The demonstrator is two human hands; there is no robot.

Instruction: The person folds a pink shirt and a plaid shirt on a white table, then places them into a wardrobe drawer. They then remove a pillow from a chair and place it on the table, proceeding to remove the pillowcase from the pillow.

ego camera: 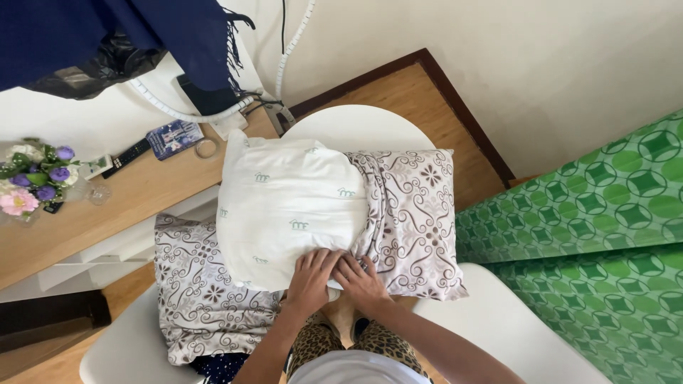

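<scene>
Both hands meet at the near edge of the white pillow point(284, 206). The left hand point(311, 279) lies on the pillow, fingers bent. The right hand point(359, 279) pinches the patterned cover point(413, 213), which wraps the pillow's right end. The pillow rests on a white chair point(356, 124). Flowers point(32, 178) stand on the counter point(107, 213).

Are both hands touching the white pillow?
Touching. The head view shows the left hand and right hand pressed on the white pillow at its near edge.
</scene>
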